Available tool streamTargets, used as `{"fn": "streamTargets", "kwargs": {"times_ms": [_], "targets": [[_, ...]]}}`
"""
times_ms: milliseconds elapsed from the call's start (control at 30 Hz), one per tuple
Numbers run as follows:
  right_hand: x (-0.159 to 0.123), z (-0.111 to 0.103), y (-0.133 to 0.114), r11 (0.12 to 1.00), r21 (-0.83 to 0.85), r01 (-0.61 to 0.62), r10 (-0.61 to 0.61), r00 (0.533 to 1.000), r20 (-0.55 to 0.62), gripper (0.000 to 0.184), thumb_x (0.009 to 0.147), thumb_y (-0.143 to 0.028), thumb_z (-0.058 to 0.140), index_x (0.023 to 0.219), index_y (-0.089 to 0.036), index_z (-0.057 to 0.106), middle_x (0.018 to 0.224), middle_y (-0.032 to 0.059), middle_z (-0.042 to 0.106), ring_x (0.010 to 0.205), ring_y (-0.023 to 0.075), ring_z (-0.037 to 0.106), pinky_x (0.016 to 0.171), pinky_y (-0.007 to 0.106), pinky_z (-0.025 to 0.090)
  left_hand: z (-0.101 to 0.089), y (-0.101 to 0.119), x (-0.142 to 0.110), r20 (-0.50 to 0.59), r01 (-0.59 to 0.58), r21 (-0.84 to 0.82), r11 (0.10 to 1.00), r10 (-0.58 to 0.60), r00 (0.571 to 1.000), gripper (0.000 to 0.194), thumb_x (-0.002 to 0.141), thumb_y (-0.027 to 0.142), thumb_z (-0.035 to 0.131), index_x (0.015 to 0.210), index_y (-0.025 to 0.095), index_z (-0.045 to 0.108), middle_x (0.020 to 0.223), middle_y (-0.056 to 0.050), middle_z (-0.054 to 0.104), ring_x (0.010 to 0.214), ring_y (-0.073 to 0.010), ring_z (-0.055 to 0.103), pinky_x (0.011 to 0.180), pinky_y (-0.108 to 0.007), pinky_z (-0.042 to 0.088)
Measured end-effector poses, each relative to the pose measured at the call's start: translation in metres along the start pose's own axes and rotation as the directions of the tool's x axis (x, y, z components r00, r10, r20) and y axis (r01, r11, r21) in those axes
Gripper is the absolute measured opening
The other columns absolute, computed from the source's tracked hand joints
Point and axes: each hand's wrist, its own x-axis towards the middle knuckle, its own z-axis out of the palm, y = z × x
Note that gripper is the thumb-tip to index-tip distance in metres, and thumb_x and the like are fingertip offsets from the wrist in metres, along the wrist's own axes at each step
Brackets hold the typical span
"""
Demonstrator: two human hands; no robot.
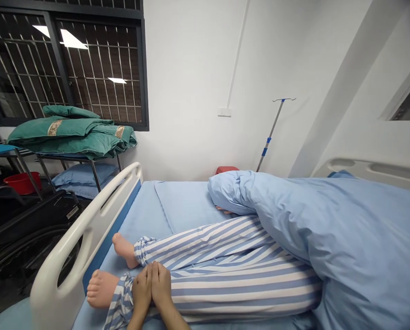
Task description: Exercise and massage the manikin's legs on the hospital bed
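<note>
A manikin with smooth, plastic-looking feet lies on a bed in blue-and-white striped trousers (232, 286). My left hand (142, 288) and my right hand (161, 285) are side by side and touching, on top of the nearer lower leg just above the ankle. Both hands' fingers bend over the far side of that leg, so the fingertips are hidden. Left of my hands is the nearer foot (102, 288), toes up. Behind it lies the farther foot (124, 250). A blue quilt (346, 229) covers the upper body; fingers peek out beneath its edge.
The white bed end rail (84, 229) stands at the left, beside a black wheelchair (36, 220). Green folded quilts (77, 133) lie on a rack, near a red basin (23, 183). Behind the bed are an IV pole (271, 133) and a red object (226, 169).
</note>
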Motion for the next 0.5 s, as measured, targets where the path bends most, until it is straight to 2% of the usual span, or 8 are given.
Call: {"fn": "streamTargets", "kwargs": {"times_ms": [167,300,433,500], "targets": [[0.003,-0.012,-0.010,0.996,-0.065,0.064,-0.062,0.997,0.035,0.039,0.091,-0.034,0.034,0.061,-0.019,0.054,0.059,0.0038,0.060,0.054,0.0147,0.052,0.052,0.027,0.024,-0.003,0.005,0.003,0.019,-0.017,-0.016,1.000,0.018,1.000,0.032,0.070,0.042,0.042,0.076,0.022,0.067,0.089,-0.010,0.071,0.085,-0.0243,0.064,0.077,-0.035,0.049],[0.000,-0.015,0.000,0.994,-0.048,0.101,-0.099,0.994,0.047,0.040,0.091,-0.033,0.033,0.061,-0.018,0.054,0.059,0.0040,0.060,0.055,0.0145,0.051,0.053,0.027,0.023,-0.008,0.023,0.006,0.036,0.031,-0.071,0.997,-0.028,0.999,0.035,0.068,0.049,0.044,0.068,0.021,0.063,0.082,-0.011,0.070,0.081,-0.0253,0.062,0.075,-0.036,0.048],[0.004,-0.013,0.006,0.998,0.061,0.014,-0.014,1.000,-0.010,0.043,0.090,-0.037,0.031,0.056,-0.018,0.049,0.055,0.0029,0.056,0.054,0.0145,0.049,0.052,0.026,0.025,-0.011,0.051,0.008,0.071,0.160,-0.191,0.968,-0.149,0.986,0.044,0.076,0.055,0.035,0.054,0.020,0.051,0.053,-0.004,0.059,0.055,-0.0188,0.054,0.058,-0.030,0.044],[0.009,-0.016,0.003,0.987,0.155,-0.032,0.038,0.998,-0.039,0.043,0.090,-0.038,0.031,0.054,-0.019,0.046,0.053,0.0016,0.052,0.052,0.0138,0.046,0.051,0.025,0.027,-0.009,0.059,0.005,0.079,0.193,-0.231,0.954,-0.179,0.981,0.047,0.079,0.056,0.031,0.049,0.021,0.044,0.046,-0.002,0.052,0.050,-0.0166,0.048,0.053,-0.028,0.040]]}}
